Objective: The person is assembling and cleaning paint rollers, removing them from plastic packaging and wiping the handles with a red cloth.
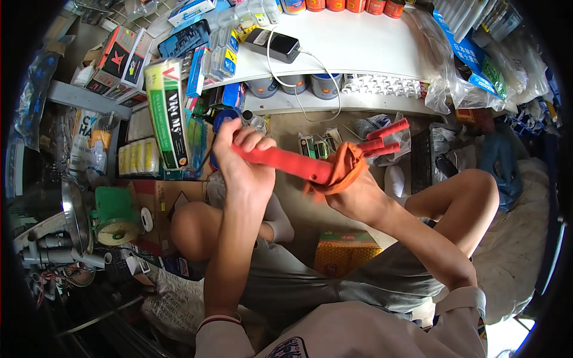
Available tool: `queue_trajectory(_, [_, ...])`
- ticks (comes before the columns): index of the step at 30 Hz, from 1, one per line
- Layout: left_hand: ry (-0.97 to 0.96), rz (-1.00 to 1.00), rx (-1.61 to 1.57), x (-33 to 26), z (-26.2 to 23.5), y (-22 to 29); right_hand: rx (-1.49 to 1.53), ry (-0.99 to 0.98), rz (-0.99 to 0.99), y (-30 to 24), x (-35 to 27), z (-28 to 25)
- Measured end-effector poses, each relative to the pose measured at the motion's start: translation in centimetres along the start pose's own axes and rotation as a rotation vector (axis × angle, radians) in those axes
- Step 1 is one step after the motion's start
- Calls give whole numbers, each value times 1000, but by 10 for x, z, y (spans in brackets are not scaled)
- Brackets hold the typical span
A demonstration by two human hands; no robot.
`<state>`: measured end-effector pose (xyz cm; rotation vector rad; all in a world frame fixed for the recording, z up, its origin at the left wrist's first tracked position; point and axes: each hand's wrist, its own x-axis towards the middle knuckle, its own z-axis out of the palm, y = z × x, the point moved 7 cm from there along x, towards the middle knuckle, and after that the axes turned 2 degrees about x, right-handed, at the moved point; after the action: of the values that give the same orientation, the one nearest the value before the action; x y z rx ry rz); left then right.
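Note:
A long red bar-like object [286, 163] spans the gap between my hands, tilted slightly down to the right. Fingers of my left hand [243, 158] are closed round its left end. An orange cloth [346, 170] is wrapped round the object further right, and my right hand [357, 196] grips it there through the cloth. Past the cloth, several red rod-like ends [388, 130] stick out toward the upper right. Whether those ends are one piece with the bar, I cannot tell. Slight motion blur softens the cloth's lower edge.
Ahead stands a white shelf [358, 45] with a black power adapter [273, 45] and orange-red cans [355, 6]. A tall green-and-white box [167, 116] is left of my left hand. Below it sits a green scale [115, 215]. A yellow carton [343, 253] lies between my legs.

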<state>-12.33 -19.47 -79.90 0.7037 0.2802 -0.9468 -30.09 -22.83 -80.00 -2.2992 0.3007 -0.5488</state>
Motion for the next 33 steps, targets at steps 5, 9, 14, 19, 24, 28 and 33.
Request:
queue_trajectory(5, [-468,-23,-22,6,21,3,731,-41,385,0,7,6])
queue_trajectory(9, [-902,-138,-58,-12,48,4,1966,-392,877,-26,-22,42])
queue_trajectory(14, [-955,-58,-42,-22,57,23,2038,-349,787,-41,-21,43])
queue_trajectory(19, [-896,90,-254,3,37,98,1681,-270,791,-27,-32,22])
queue_trajectory(24, [-856,153,-275,3,25,121,1469,-119,568,-25,-25,-4])
queue_trajectory(28, [-846,135,-220,-3,33,109,1350,-121,498,-23,-23,-21])
queue_trajectory(33, [-834,134,-123,-10,45,91,1207,-238,648,-20,-18,-45])
